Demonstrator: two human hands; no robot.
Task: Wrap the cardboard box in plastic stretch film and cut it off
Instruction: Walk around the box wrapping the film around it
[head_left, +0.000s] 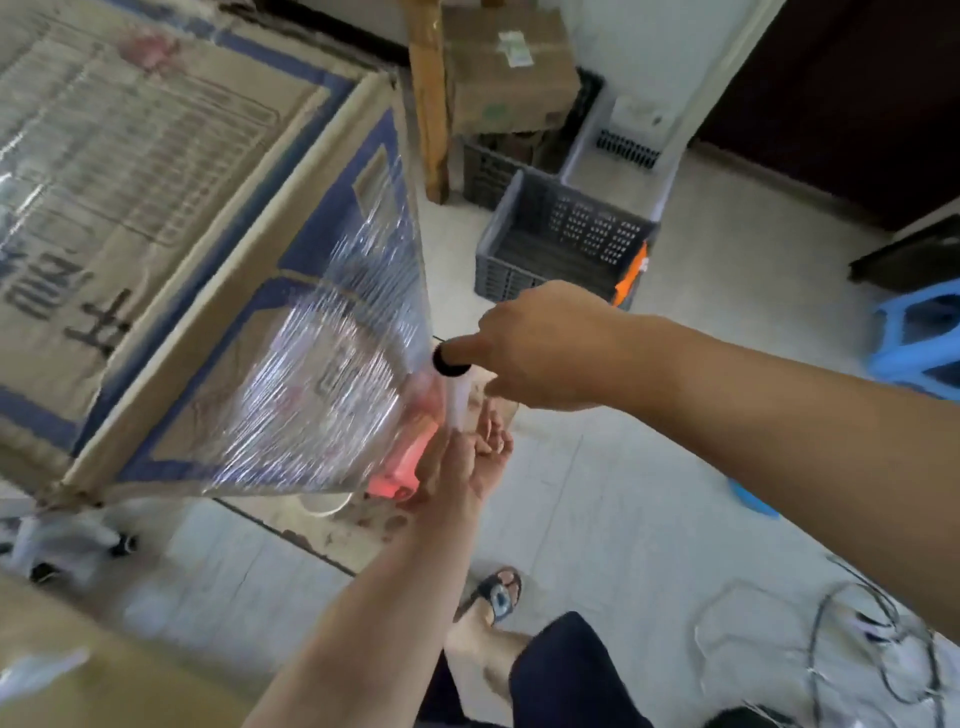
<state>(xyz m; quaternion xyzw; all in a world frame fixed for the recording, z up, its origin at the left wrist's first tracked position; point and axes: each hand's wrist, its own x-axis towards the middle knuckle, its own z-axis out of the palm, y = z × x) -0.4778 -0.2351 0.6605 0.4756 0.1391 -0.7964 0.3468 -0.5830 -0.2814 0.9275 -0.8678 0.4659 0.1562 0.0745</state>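
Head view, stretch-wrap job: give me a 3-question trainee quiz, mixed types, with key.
1. True or false: film is stretched between the cardboard box and the roll.
2. Which hand holds the roll's top black end cap? A) left hand B) right hand
3. Fill in: the open container on the floor behind the hands is a grey ____.

Key:
1. True; the stretch film fans from the box corner to the roll.
2. B; the right hand is on top, the left hand supports below.
3. crate.

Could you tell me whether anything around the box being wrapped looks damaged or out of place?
The large printed cardboard box has a crushed, frayed lower corner near the floor. Loose grey cables also lie tangled on the tiled floor at lower right.
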